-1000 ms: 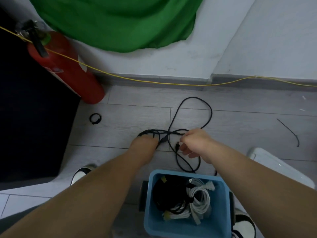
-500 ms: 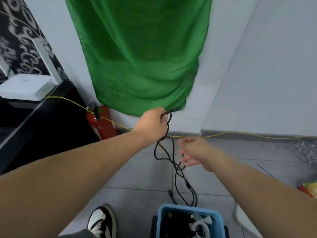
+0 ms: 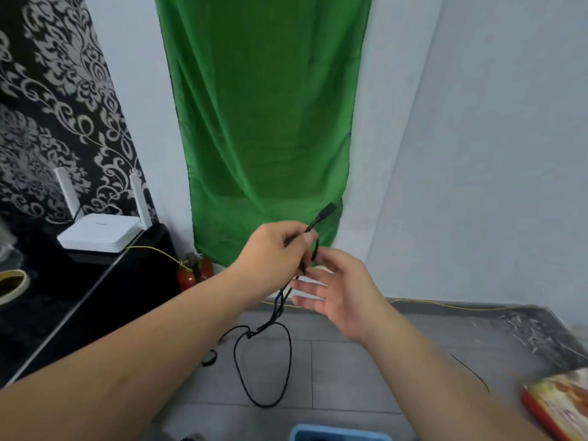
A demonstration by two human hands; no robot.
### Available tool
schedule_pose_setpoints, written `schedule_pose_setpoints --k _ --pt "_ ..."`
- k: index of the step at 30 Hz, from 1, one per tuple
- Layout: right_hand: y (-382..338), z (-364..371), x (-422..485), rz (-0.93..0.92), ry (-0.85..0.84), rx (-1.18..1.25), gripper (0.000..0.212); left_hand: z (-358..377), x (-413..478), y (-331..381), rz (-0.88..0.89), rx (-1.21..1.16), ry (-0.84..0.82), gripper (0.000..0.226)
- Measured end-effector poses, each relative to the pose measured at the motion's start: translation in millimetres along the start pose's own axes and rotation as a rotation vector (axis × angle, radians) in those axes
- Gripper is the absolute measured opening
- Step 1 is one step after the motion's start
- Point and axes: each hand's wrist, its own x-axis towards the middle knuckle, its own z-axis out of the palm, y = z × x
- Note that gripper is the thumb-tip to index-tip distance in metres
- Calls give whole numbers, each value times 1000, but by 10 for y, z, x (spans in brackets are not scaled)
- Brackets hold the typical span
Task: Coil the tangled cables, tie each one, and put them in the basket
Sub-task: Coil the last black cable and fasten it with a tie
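Observation:
My left hand (image 3: pixel 273 249) grips a thin black cable (image 3: pixel 288 361) near its plug end, which sticks up past my thumb against the green cloth. The rest of the cable hangs down in a knotted strand and a long loop above the grey floor. My right hand (image 3: pixel 337 291) is open beside the hanging strand, palm toward it, fingers spread and relaxed, close to the cable just below my left hand. Only the rim of the blue basket (image 3: pixel 337 432) shows at the bottom edge.
A green cloth (image 3: pixel 264 122) hangs on the white wall ahead. A black cabinet (image 3: pixel 95 297) at left carries a white router (image 3: pixel 98 232). A red fire extinguisher (image 3: pixel 191 275) stands by the cabinet. A yellow wire (image 3: pixel 445 308) runs along the skirting. A colourful packet (image 3: pixel 560 402) and a black cable tie (image 3: pixel 471 372) lie right.
My left hand has lifted the black cable from the floor to chest height. My right hand has risen with it and opened beside the strand. The view has tilted upward.

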Motion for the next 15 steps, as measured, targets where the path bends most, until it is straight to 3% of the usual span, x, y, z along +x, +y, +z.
schedule_pose_setpoints --k 4,9,15 --pt "280 -61 86 -5 124 -150 22 27 -108 -217 -37 30 22 22" --pt "296 -415 339 103 386 -37 23 -172 114 -388 -52 86 258 23" --pt "490 -816 648 224 691 163 20 -386 304 -445 81 141 462 21"
